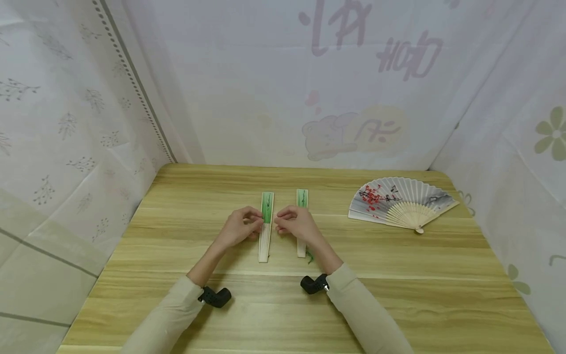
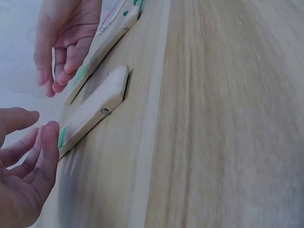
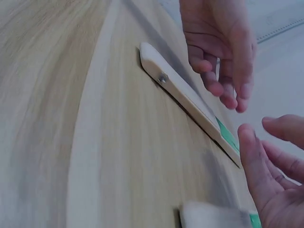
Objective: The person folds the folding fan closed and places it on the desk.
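Note:
Two folded hand fans lie side by side on the table, each with pale wooden ribs and a green printed upper part. Beside the left folded fan (image 1: 264,243), my left hand (image 1: 239,227) hovers with loosely bent fingers; its fingertips overlap the fan's left edge in the head view, but the right wrist view shows them apart from it. My right hand (image 1: 298,225) is between the two fans, partly covering the right folded fan (image 1: 302,196). Its thumb and fingers are apart with nothing between them. In the left wrist view the left fan (image 2: 95,104) shows its metal rivet.
A spread fan (image 1: 398,204) with red blossoms and grey painting lies at the table's right. A green tassel (image 1: 310,255) trails by the right folded fan. The wooden table (image 1: 265,314) meets printed white curtains (image 1: 247,88) behind and at both sides.

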Tool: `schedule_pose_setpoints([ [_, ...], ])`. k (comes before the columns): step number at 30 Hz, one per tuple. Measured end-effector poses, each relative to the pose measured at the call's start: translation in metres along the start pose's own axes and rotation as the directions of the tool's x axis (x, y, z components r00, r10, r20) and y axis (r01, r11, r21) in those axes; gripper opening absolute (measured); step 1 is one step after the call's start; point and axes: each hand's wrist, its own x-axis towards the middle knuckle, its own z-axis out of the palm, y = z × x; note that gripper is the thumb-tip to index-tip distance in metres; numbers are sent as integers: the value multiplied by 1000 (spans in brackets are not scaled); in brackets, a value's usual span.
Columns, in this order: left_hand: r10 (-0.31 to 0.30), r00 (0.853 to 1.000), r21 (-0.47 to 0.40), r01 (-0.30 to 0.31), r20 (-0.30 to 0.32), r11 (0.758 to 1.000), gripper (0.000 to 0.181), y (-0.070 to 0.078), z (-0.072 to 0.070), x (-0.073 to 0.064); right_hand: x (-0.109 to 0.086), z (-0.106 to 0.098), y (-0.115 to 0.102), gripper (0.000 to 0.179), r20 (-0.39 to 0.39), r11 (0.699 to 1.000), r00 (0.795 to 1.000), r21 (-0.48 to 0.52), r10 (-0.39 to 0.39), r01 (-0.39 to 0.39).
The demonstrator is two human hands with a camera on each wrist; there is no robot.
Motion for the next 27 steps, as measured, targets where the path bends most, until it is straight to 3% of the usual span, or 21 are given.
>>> schedule_pose_setpoints([
  [5, -5, 999, -41, 7, 43, 999, 27, 6, 4, 2, -7, -17, -1, 31, 28, 998, 999, 40, -43, 42],
  [14, -2, 997, -62, 7, 78, 998, 30, 18, 16, 11, -20, -50, -4, 37, -7, 994, 997, 77, -81, 81],
  [20, 20, 995, -66, -14, 102, 998, 33, 24, 29, 20, -25, -66, -3, 35, -51, 994, 997, 93, -53, 57],
  [27, 43, 989, -99, -29, 140, 995, 28, 34, 51, 32, -34, -88, 0, 37, -67, 992, 994, 85, -86, 91],
])
